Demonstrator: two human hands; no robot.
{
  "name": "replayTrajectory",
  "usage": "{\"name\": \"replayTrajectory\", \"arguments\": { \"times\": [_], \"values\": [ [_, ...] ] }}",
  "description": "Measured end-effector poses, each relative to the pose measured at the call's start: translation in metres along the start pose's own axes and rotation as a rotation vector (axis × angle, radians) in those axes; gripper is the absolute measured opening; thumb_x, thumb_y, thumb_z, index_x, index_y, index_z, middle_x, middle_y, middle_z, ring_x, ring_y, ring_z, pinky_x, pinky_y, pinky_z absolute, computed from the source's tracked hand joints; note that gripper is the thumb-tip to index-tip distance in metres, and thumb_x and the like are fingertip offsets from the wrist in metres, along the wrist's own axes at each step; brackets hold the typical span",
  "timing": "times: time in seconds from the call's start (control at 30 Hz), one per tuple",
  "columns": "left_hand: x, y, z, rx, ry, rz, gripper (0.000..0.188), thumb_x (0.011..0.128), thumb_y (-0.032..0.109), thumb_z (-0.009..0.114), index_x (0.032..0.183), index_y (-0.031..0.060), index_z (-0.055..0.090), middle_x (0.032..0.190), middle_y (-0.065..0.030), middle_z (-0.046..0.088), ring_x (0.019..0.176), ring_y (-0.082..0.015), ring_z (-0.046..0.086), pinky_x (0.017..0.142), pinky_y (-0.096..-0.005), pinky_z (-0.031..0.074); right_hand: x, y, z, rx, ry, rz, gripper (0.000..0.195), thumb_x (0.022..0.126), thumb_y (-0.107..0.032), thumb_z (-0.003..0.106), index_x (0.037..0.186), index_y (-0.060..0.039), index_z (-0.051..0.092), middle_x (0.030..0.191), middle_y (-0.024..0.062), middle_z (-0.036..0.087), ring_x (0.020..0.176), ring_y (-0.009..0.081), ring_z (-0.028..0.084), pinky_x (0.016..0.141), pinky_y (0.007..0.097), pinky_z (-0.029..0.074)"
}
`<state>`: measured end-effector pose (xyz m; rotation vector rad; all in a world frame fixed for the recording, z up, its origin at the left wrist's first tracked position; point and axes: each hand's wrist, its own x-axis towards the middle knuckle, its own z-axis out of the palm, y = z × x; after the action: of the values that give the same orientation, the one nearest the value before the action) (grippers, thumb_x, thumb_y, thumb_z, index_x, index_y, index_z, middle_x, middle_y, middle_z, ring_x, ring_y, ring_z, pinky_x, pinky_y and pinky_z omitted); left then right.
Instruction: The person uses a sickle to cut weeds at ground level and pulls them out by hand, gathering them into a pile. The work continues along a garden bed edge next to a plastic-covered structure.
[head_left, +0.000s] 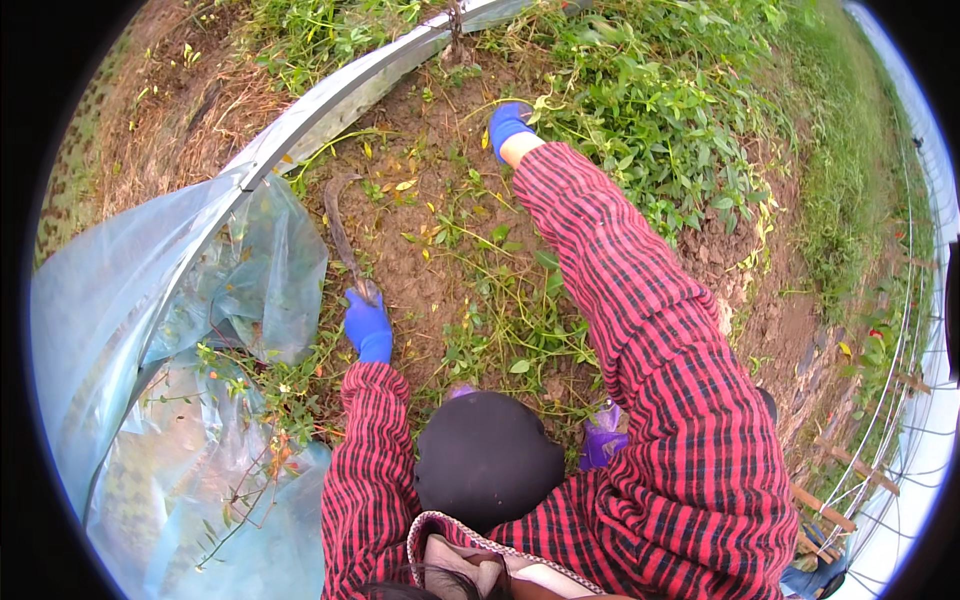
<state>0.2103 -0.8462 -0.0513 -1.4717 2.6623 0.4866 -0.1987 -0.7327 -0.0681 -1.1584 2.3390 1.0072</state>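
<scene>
My left hand (367, 328), in a blue glove, grips a sickle (339, 229) by its handle end. The worn, curved blade points away from me, low over the brown soil. Farther out and to the right, my right hand (511, 129), also in a blue glove, is at the edge of a dense mass of green leafy vines (645, 135). A thin yellowish stem (491, 105) runs by its fingers. Those fingers are largely hidden, so whether they hold a vine is unclear. Cut or loose green stems (517, 330) lie on the ground between my arms.
To the left, blue translucent plastic sheeting (97, 270) hangs from a curved metal rail (289, 124). A leafy weed (262, 397) grows against it. My dark knee (487, 457) and a purple shoe cover (602, 435) are below. Wires and white film (919, 405) run along the right side.
</scene>
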Motion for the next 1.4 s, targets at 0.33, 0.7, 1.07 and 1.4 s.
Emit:
{"name": "replayTrajectory", "arguments": {
  "times": [0.33,0.7,1.07,1.4],
  "values": [
    [-0.005,0.005,-0.007,0.001,-0.017,-0.009,0.039,0.091,0.044,0.048,0.101,0.0063,0.042,0.077,-0.0245,0.063,0.074,-0.0431,0.061,0.063,-0.0514,0.048,-0.245,-0.043,0.0,0.676,0.131,-0.502,0.027,0.088,-0.025,0.046,0.106,-0.0151,0.063,0.096,0.0123,0.065,0.091,0.0279,0.064,0.088,0.0422,0.047],
    [0.003,-0.008,0.005,-0.154,-0.023,0.037,0.038,0.089,0.04,0.054,0.1,0.0056,0.044,0.079,-0.0238,0.063,0.074,-0.0428,0.061,0.062,-0.0509,0.048,-0.012,0.045,0.021,0.004,-0.148,0.297,0.043,0.085,-0.025,0.054,0.128,-0.0153,0.054,0.127,0.0099,0.055,0.112,0.031,0.056,0.091,0.0516,0.042],
    [-0.005,0.001,-0.004,-0.102,-0.045,-0.004,0.035,0.089,0.036,0.055,0.102,0.0053,0.045,0.078,-0.0232,0.063,0.073,-0.0431,0.061,0.062,-0.0498,0.049,-0.243,0.042,0.009,0.536,0.049,0.085,0.046,0.09,-0.046,0.046,0.092,-0.0046,0.066,0.088,0.0171,0.066,0.084,0.0325,0.066,0.076,0.0442,0.052],
    [-0.057,0.13,0.065,-1.494,-0.894,-0.562,0.018,0.093,0.027,0.048,0.092,0.0097,0.052,0.055,0.0009,0.045,0.039,-0.0116,0.041,0.034,-0.028,0.035,-0.16,-0.016,-0.032,0.267,0.306,-0.193,0.053,0.086,-0.02,0.053,0.136,-0.0189,0.036,0.112,0.0134,0.06,0.088,0.0316,0.065,0.071,0.0443,0.053]
  ]
}}
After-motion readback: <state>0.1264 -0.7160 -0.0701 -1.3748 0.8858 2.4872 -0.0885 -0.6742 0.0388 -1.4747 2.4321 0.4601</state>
